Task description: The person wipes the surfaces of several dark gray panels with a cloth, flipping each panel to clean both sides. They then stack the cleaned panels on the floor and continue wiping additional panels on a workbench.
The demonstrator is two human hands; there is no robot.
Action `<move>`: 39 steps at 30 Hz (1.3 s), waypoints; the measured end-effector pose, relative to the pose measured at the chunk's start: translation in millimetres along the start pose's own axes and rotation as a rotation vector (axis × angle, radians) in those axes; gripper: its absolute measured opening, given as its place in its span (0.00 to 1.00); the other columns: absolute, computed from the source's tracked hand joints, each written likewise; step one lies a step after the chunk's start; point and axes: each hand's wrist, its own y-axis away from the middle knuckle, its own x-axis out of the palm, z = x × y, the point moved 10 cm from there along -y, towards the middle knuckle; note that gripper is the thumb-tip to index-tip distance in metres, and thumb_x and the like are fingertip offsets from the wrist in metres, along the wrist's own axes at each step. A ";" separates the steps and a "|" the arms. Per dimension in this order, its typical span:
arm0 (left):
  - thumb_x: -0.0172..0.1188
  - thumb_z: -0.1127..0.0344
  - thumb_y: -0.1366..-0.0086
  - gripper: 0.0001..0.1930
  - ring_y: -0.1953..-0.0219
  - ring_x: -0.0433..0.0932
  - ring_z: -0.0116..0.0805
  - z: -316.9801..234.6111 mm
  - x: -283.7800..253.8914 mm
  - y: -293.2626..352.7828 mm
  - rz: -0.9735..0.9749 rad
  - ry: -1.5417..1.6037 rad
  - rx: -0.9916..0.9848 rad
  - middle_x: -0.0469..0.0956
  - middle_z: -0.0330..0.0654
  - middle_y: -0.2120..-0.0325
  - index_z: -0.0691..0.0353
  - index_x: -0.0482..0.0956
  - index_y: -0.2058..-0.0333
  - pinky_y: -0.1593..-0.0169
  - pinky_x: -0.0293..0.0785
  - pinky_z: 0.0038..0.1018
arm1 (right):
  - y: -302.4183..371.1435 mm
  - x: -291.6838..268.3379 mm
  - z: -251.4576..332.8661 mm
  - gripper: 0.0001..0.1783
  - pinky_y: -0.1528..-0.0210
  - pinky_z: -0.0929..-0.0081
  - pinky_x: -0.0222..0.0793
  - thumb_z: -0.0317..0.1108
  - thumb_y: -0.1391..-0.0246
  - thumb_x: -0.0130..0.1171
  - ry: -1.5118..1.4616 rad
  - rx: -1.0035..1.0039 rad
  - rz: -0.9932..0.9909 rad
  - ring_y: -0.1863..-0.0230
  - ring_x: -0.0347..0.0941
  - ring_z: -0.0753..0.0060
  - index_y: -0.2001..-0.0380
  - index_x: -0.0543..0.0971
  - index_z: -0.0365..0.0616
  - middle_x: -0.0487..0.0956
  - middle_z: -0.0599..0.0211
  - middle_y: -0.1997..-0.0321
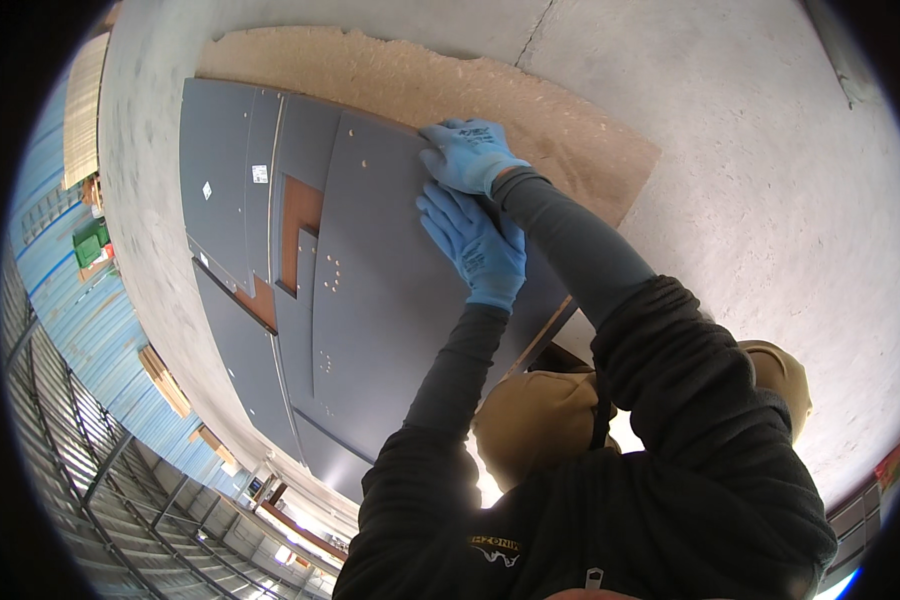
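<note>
A large dark grey board (pixel 390 240) with small round holes lies on top of other flat grey panels. My left hand (pixel 478 250), in a light blue work glove, rests on its face with the fingers stretched out. Just beyond it, my right hand (pixel 470 155), gloved the same way, is at the board's far edge. Its thumb lies on the face, and its fingers reach over the edge. The undersides of both hands are hidden.
A brown chipboard sheet (pixel 560 115) lies beneath the panels on the grey concrete floor (pixel 770 190). More grey panels (pixel 225 180) with white labels are at the left. Reddish-brown board (pixel 300 215) shows through gaps. My tan-clad knees (pixel 535 420) are close to the near edge.
</note>
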 end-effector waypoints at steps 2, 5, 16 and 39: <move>0.56 0.42 0.30 0.50 0.22 0.39 0.74 0.7 0.6 -0.1 0.019 -0.008 -0.008 0.42 0.72 0.24 0.76 0.46 0.26 0.22 0.35 0.59 | 0.9 -1.0 0.3 0.29 0.34 0.56 0.68 0.55 0.32 0.48 0.016 -0.005 -0.012 0.35 0.76 0.53 0.34 0.77 0.57 0.79 0.61 0.35; 0.55 0.42 0.30 0.50 0.22 0.39 0.74 0.5 0.0 -0.7 0.035 0.005 -0.011 0.41 0.72 0.24 0.76 0.45 0.26 0.22 0.35 0.59 | 1.0 0.2 -0.9 0.29 0.35 0.57 0.68 0.55 0.32 0.48 0.031 0.006 -0.012 0.35 0.76 0.54 0.34 0.77 0.57 0.80 0.61 0.36; 0.49 0.44 0.24 0.46 0.23 0.42 0.75 -1.8 -6.5 2.4 -0.049 0.059 0.006 0.45 0.72 0.25 0.81 0.48 0.27 0.23 0.38 0.59 | 13.3 -36.3 -16.3 0.33 0.33 0.55 0.69 0.59 0.30 0.46 -0.125 -0.150 -0.050 0.37 0.77 0.49 0.33 0.76 0.49 0.81 0.53 0.38; 0.65 0.52 0.31 0.40 0.27 0.59 0.67 187.0 -50.0 180.8 -0.562 0.217 -0.787 0.61 0.68 0.30 0.71 0.63 0.29 0.27 0.58 0.55 | 86.2 -79.7 -79.8 0.26 0.36 0.64 0.74 0.44 0.30 0.58 -0.180 -0.215 -0.118 0.37 0.80 0.57 0.35 0.78 0.43 0.82 0.48 0.37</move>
